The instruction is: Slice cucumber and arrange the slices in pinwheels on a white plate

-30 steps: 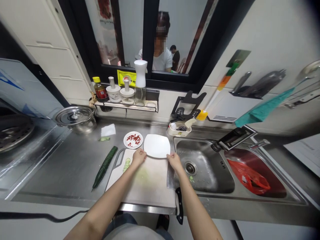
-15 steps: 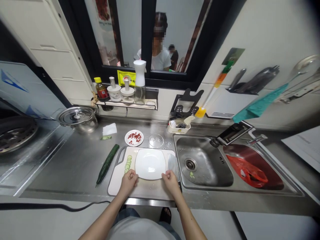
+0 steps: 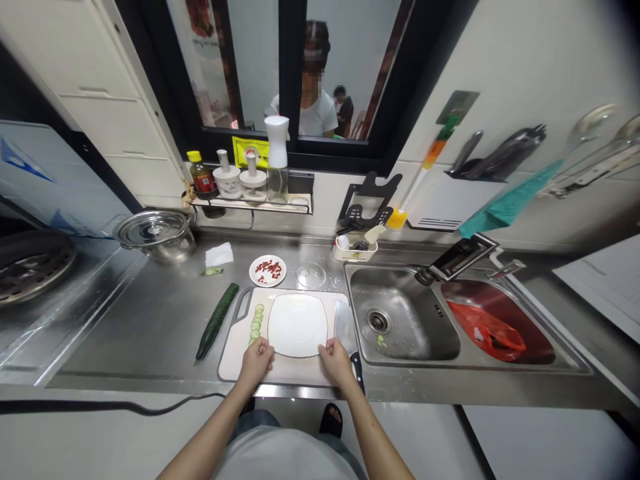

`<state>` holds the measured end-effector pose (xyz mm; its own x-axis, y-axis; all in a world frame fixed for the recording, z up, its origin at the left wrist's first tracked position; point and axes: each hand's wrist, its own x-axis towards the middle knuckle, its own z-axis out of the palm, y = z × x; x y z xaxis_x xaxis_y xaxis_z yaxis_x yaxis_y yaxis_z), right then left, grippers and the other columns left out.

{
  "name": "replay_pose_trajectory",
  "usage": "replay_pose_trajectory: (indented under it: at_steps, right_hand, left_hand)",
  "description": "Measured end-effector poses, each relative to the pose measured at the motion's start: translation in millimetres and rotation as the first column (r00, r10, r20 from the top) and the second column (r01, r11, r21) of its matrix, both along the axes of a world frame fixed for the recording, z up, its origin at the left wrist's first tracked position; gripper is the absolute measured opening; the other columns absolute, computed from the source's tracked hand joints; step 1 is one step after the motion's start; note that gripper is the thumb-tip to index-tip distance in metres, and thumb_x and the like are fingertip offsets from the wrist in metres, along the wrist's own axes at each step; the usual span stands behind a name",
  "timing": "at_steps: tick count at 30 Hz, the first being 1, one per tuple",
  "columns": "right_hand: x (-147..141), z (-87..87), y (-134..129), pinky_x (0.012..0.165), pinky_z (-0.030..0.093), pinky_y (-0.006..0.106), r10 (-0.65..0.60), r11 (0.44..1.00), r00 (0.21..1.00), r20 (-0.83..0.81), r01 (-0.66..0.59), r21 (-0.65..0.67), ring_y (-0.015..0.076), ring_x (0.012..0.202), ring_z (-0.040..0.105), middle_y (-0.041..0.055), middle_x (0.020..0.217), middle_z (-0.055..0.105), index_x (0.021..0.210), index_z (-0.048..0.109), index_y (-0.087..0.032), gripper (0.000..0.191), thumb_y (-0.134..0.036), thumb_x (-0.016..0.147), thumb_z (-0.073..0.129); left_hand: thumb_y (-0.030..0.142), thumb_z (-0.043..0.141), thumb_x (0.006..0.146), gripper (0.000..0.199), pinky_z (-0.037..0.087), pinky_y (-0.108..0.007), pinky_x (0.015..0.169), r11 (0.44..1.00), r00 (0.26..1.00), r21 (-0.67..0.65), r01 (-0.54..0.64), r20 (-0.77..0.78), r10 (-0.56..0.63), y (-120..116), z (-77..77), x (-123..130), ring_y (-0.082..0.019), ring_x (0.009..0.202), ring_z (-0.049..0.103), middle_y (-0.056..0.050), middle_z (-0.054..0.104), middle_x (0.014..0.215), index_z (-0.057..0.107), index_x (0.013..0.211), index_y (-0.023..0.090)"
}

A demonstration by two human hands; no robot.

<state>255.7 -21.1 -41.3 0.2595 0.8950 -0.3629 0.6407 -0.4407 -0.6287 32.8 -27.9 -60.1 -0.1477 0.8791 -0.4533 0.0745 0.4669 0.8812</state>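
Note:
A white square plate (image 3: pixel 298 325) with rounded corners is over the middle of the cutting board (image 3: pixel 234 360). My left hand (image 3: pixel 257 361) pinches its near left corner, and my right hand (image 3: pixel 336 361) pinches the near right one. Cucumber slices (image 3: pixel 257 321) lie in a row on the board, just left of the plate. To the plate's right rests a kitchen knife (image 3: pixel 343 321), its black handle partly behind my right hand. A whole cucumber (image 3: pixel 217 323) lies on the counter left of the board. Behind the board stands a small plate (image 3: pixel 267 271) of chopped red pieces.
A double sink (image 3: pixel 406 360) on the right holds a red plastic bag (image 3: pixel 495 333). At the back left stands a lidded steel pot (image 3: pixel 156 237). A shelf (image 3: pixel 255 204) carries seasoning jars and bottles below the window. A person shows in the window glass.
The view has shifted slightly, showing more of the knife handle. Both hands keep their pinch on the plate, which stays over the board.

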Motion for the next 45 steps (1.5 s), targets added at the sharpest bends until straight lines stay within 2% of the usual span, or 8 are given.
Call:
replay_pose_trajectory:
  at_steps: [10,18,23,28,31,36,40,45]
  right_hand:
    - [-3,1.6,-2,0.061,0.034,0.023,0.016,0.998,0.998,0.059,-0.012,-0.055,0.0151,0.068,0.056,-0.0012,0.070,0.060,0.074,0.047,-0.022,0.012,-0.030,0.081,0.053]
    - [-4,4.5,-1,0.061,0.033,0.022,0.010,0.997,0.995,0.095,-0.002,-0.083,0.0149,0.068,0.057,-0.0003,0.073,0.062,0.077,0.053,-0.021,0.012,-0.032,0.082,0.055]
    - [-6,8.2,-1,0.060,0.033,0.022,0.021,0.996,0.991,0.129,-0.009,-0.089,0.0148,0.070,0.058,0.0003,0.074,0.063,0.078,0.056,-0.021,0.012,-0.031,0.083,0.056]
    - [-5,18.4,-4,0.060,0.032,0.023,0.098,0.991,0.979,0.177,-0.079,-0.112,0.0166,0.073,0.059,0.0047,0.080,0.066,0.082,0.058,-0.019,0.018,-0.036,0.088,0.053]
    - [0,25.4,-6,0.061,0.031,0.024,0.140,0.987,0.966,0.217,-0.118,-0.108,0.0183,0.076,0.061,0.0067,0.081,0.067,0.088,0.059,-0.019,0.026,-0.041,0.092,0.047]
    - [6,29.0,-7,0.062,0.031,0.024,0.145,0.988,0.961,0.235,-0.129,-0.084,0.0187,0.076,0.061,0.0059,0.080,0.067,0.096,0.061,-0.019,0.025,-0.039,0.093,0.046]
    - [5,27.1,-9,0.061,0.030,0.023,0.141,0.990,0.966,0.216,-0.132,-0.058,0.0174,0.073,0.060,0.0044,0.076,0.066,0.095,0.062,-0.019,0.021,-0.035,0.092,0.048]
    - [1,28.7,-10,0.059,0.028,0.023,0.157,0.988,0.962,0.225,-0.152,-0.038,0.0165,0.069,0.057,0.0031,0.072,0.065,0.093,0.063,-0.019,0.021,-0.034,0.092,0.048]
  left_hand:
    - [0.018,0.052,0.071,0.013,0.033,-0.015,0.039,1.000,0.995,-0.029,0.005,-0.095,-0.008,-1,7.6,1,-0.006,0.037,0.044,0.009,0.048,0.047,0.041,0.065,0.020]
    - [0.028,0.059,0.072,0.017,0.036,-0.015,0.040,0.999,0.997,-0.039,0.012,-0.070,-0.014,-3,5.8,-2,-0.006,0.038,0.046,0.008,0.049,0.049,0.044,0.068,0.020]
    - [0.026,0.057,0.074,0.014,0.035,-0.016,0.039,0.997,0.998,-0.073,0.018,-0.054,-0.022,-2,5.9,-2,-0.006,0.038,0.046,0.008,0.050,0.050,0.045,0.072,0.020]
    - [0.028,0.053,0.080,0.009,0.038,-0.020,0.044,0.993,0.985,-0.082,0.084,-0.141,-0.095,-5,11.6,-8,-0.010,0.042,0.052,0.007,0.052,0.052,0.050,0.079,0.020]
    - [0.031,0.055,0.082,0.011,0.039,-0.022,0.053,0.990,0.929,-0.012,0.142,-0.344,-0.138,-9,13.3,-19,-0.013,0.051,0.057,0.005,0.054,0.053,0.054,0.078,0.021]
    - [0.030,0.054,0.083,0.008,0.036,-0.023,0.060,0.983,0.756,0.036,0.178,-0.645,-0.113,-8,8.5,-43,-0.017,0.066,0.060,0.001,0.060,0.067,0.058,0.085,0.023]
    - [0.032,0.054,0.083,0.018,0.038,-0.025,0.067,0.978,0.667,0.065,0.197,-0.740,-0.085,-2,2.9,-55,-0.019,0.078,0.061,-0.004,0.064,0.082,0.059,0.096,0.020]
    - [0.038,0.054,0.085,0.024,0.038,-0.027,0.070,0.974,0.631,0.043,0.222,-0.768,-0.110,3,-0.6,-55,-0.021,0.084,0.060,-0.006,0.064,0.088,0.060,0.098,0.019]
